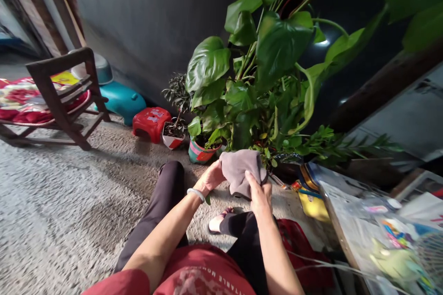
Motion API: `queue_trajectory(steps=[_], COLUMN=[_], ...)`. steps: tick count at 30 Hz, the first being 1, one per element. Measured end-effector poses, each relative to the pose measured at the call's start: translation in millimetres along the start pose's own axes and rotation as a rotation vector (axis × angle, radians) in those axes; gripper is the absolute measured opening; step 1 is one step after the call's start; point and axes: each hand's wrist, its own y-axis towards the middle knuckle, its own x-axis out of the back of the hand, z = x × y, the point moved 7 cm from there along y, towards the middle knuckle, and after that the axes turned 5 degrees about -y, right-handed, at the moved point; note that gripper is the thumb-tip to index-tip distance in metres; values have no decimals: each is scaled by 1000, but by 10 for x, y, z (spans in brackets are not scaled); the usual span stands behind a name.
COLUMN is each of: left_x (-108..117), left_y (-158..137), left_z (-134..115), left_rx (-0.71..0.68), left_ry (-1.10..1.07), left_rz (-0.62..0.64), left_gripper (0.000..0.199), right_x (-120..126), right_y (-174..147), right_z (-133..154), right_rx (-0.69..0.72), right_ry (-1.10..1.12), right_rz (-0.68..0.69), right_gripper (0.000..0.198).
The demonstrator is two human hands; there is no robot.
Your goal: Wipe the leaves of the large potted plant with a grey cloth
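A greyish-mauve cloth (240, 170) is held up between my two hands, above the floor and in front of the potted plants. My left hand (212, 177), with a pale bracelet on its wrist, grips the cloth's left edge; its fingers go partly behind the fabric. On the right side my right hand (259, 193) pinches the cloth, thumb on top and the other fingers underneath. Large green leaves (284, 46) rise just beyond the cloth. A green and pink striped pot (202, 153) stands behind my left hand.
Left of the pots are a small white and red planter (173, 140), a red plastic stool (151, 123), a teal plastic stool (122, 99) and a wooden chair (65, 97). A cluttered table (349, 221) stands close on my right, with a yellow packet (314, 205) by its edge.
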Motion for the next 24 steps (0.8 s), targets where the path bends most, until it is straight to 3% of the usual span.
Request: queue_trajectory(steps=[2, 5, 11, 15, 17, 20, 24], left_x=[96, 147, 185, 262, 218, 152, 143], left_y=[-18, -33, -64, -163, -218, -254, -241], left_z=[-40, -100, -279, -353, -357, -271, -147], left_rx=[-13, -43, -355, -550, -632, -627, -503], left_ry=[25, 38, 69, 348, 481, 523, 408], left_rz=[-54, -119, -262, -396, -373, -293, -246], left_gripper=[35, 51, 66, 57, 52, 46, 40], right_x=[30, -46, -525, -770, -774, -734, -799], right_y=[93, 148, -102, -287, -297, -280, -324], right_z=[-98, -213, -477, -576, -608, -680, -773], right_rx=[-118, -211, -328, -443, -468, -523, -635], right_ry=[3, 165, 620, 785, 774, 690, 655], right_rz=[-30, -18, 127, 265, 239, 147, 106], right_gripper=[57, 51, 62, 60, 54, 43, 46])
